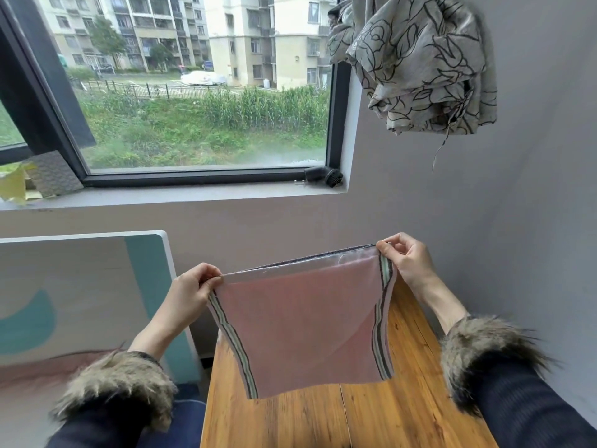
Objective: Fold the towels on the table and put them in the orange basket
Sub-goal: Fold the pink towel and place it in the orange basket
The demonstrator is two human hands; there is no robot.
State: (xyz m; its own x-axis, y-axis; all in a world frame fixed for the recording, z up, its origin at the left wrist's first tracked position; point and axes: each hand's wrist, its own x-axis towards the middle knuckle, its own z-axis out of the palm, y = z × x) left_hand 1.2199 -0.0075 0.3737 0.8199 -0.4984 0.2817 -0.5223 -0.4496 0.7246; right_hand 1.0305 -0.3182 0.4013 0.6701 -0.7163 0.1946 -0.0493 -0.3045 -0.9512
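- The left hand point(190, 291) pinches the upper left corner of a pink towel point(303, 324), fingers curled round the hem.
- The right hand point(405, 258) pinches the upper right corner the same way, held higher.
- The towel hangs stretched between them, above the far end of the wooden table point(371, 418), its striped side borders dangling, lower edge clear of the boards.
- Fur-trimmed dark sleeves point(484, 347) cover both wrists.
- A patterned curtain point(416, 59) hangs bunched beside the window point(200, 101).
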